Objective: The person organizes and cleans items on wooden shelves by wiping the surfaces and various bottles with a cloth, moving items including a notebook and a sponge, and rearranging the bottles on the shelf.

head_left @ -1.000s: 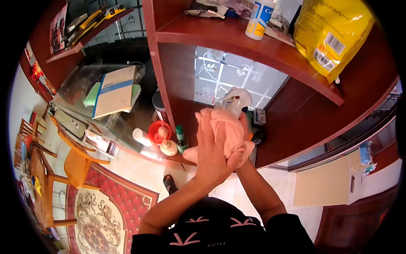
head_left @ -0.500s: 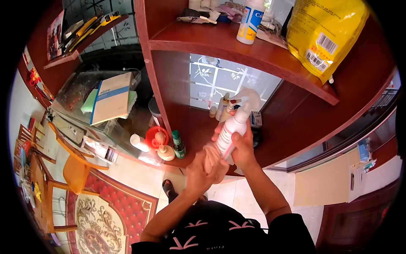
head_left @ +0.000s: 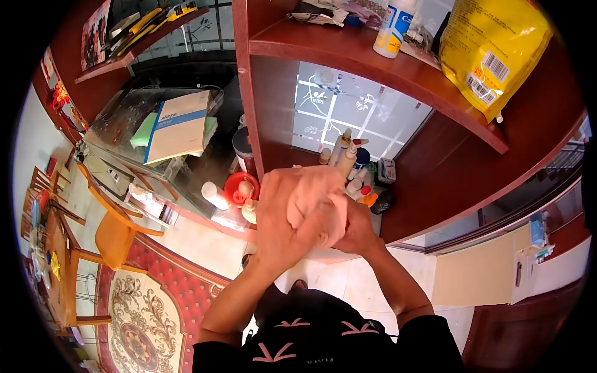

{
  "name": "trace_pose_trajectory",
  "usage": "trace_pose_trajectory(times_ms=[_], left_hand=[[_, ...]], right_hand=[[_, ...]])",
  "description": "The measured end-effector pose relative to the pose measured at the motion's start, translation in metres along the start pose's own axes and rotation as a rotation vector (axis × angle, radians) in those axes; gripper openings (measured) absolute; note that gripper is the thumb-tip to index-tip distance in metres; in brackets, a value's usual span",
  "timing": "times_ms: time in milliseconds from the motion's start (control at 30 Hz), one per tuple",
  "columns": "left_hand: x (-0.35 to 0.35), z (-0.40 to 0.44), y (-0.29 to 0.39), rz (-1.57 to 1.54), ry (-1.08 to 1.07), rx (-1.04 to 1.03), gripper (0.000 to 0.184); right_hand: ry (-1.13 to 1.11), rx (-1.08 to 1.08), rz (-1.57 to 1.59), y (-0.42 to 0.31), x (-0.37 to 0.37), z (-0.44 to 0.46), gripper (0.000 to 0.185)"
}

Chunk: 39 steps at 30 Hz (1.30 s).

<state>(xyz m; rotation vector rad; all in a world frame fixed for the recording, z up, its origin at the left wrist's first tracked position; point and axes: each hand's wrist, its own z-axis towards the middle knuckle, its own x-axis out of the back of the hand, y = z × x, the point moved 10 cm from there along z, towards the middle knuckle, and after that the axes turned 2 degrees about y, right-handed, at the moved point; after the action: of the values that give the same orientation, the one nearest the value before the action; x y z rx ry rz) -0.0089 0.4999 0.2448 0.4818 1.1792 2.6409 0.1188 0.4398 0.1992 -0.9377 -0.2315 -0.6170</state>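
Note:
Fingers bent, my left hand (head_left: 278, 214) presses a crumpled pink cloth (head_left: 318, 208) in front of my body, at the shelf's edge. Beside it, my right hand (head_left: 362, 231) is closed, with its fingers mostly behind the cloth. The white spray bottle it held a moment earlier is hidden by the cloth and hands. Just beyond them, on the lower shelf, stand a cream pump bottle (head_left: 347, 163) and several small bottles.
To the left are a red container (head_left: 239, 188), a white bottle (head_left: 215, 195) and a notebook (head_left: 180, 127) on a glass case. Above, the upper shelf (head_left: 348, 59) holds a white-blue bottle (head_left: 395, 28) and a yellow bag (head_left: 494, 56). A wooden chair (head_left: 118, 230) stands at left.
The white spray bottle, upright and visible before, is now out of sight behind the cloth and hands. My left hand with the cloth has risen toward the camera. The view has shifted slightly left.

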Motion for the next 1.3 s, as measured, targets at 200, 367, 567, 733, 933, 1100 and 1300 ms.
trace_pose_trajectory(times_ms=[200, 367, 567, 733, 933, 1100, 1300], left_hand=[[-0.012, -0.004, -0.028, -0.791, 0.261, 0.464, 0.024], [0.004, 0.000, -0.034, -0.774, 0.229, 0.398, 0.034], [-0.036, -0.030, 0.010, 0.144, -0.031, -0.174, 0.051], [-0.044, -0.061, -0.006, 0.291, -0.097, -0.174, 0.060], [-0.047, -0.091, -0.065, -0.236, -0.099, 0.291, 0.070], [-0.050, -0.060, -0.061, -0.337, 0.119, 0.234, 0.071], [-0.067, -0.079, -0.086, -0.720, 0.003, 0.678, 0.041]], right_hand=[[0.148, -0.136, -0.033, 0.018, -0.016, -0.024, 0.060], [0.257, -0.247, 0.426, 0.034, -0.013, -0.024, 0.057], [0.419, -0.459, 0.812, 0.057, -0.017, -0.024, 0.046], [0.553, -0.400, 0.834, 0.073, 0.013, -0.020, 0.042], [0.573, -0.515, 1.173, 0.067, 0.020, -0.007, 0.047], [0.498, -0.465, 1.187, 0.042, 0.000, -0.004, 0.050], [0.204, -0.337, 0.737, 0.050, 0.023, 0.003, 0.038]])
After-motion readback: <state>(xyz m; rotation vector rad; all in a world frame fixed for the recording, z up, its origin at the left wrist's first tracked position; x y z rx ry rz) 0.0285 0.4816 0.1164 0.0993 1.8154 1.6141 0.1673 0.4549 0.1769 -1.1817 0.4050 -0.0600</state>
